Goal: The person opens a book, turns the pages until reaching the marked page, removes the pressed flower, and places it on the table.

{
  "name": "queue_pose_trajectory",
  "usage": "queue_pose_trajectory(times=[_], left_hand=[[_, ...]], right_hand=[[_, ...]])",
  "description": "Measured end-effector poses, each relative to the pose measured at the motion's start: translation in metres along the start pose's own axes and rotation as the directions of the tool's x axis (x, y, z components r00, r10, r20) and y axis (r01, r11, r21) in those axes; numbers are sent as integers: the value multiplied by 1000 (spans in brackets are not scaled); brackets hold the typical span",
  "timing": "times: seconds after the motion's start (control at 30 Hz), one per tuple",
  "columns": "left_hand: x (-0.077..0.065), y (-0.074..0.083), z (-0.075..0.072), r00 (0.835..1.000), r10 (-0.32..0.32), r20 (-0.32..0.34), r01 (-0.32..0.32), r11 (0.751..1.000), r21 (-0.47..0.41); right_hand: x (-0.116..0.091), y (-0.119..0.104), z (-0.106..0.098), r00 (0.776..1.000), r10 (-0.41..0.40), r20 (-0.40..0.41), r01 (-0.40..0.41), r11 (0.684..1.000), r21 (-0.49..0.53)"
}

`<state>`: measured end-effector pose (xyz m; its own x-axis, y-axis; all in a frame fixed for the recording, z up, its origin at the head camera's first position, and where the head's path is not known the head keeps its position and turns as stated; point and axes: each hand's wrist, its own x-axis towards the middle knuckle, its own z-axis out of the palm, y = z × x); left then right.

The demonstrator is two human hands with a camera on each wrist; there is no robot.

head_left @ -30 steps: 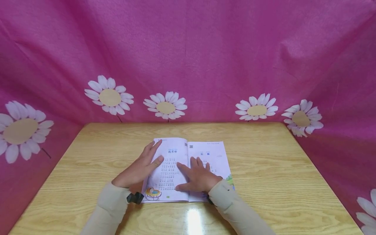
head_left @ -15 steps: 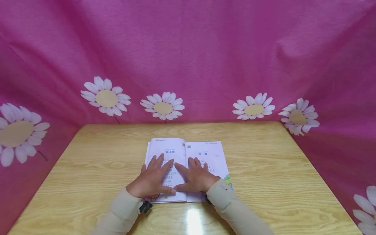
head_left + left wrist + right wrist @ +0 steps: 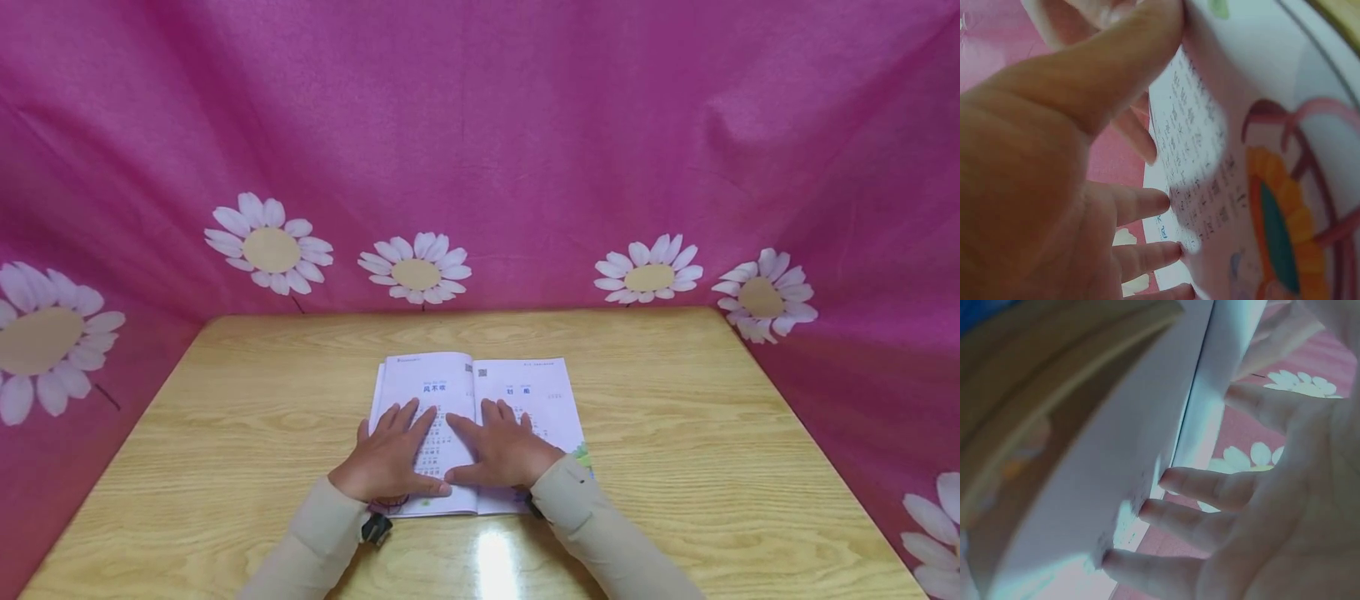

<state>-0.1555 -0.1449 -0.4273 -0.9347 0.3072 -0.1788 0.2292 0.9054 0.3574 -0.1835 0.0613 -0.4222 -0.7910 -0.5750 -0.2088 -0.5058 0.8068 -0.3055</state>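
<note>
An open book [image 3: 450, 375] with printed text and small coloured pictures lies on the wooden table. On its left page my left hand [image 3: 393, 458] rests with fingers spread, the thumb pointing right toward the spine. My right hand [image 3: 506, 450] spreads across the spine and right page, its thumb tip close to the left thumb. In the left wrist view, the fingertips [image 3: 1160, 201] touch the page beside lines of text and an orange drawing [image 3: 1297, 244]. The right wrist view shows fingertips [image 3: 1166, 478] pressed on the page near the spine. Neither hand grips anything.
The wooden table [image 3: 675, 400] spreads around the book on all sides. Behind and at both sides hangs a pink cloth [image 3: 525, 150] with large white daisies [image 3: 416, 275]. A small black device [image 3: 377, 528] sits on the left wrist.
My left hand has moved right and down from the left page's outer edge onto the page and now lies flat beside the right hand. The right hand has stayed in place.
</note>
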Motion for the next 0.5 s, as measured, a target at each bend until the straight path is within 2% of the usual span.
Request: queue_pose_trajectory(times=[0.23, 0.4, 0.5], left_hand=[[1, 0, 0, 1000, 18, -2, -18, 1000, 22], [2, -2, 2, 1000, 6, 1, -6, 999, 38], [3, -3, 3, 1000, -3, 2, 3, 999, 44]], right_hand=[[-4, 9, -12, 1000, 11, 2, -12, 990, 141], [-9, 16, -20, 1000, -5, -18, 8, 980, 199], [-9, 19, -23, 999, 19, -34, -11, 976, 217]])
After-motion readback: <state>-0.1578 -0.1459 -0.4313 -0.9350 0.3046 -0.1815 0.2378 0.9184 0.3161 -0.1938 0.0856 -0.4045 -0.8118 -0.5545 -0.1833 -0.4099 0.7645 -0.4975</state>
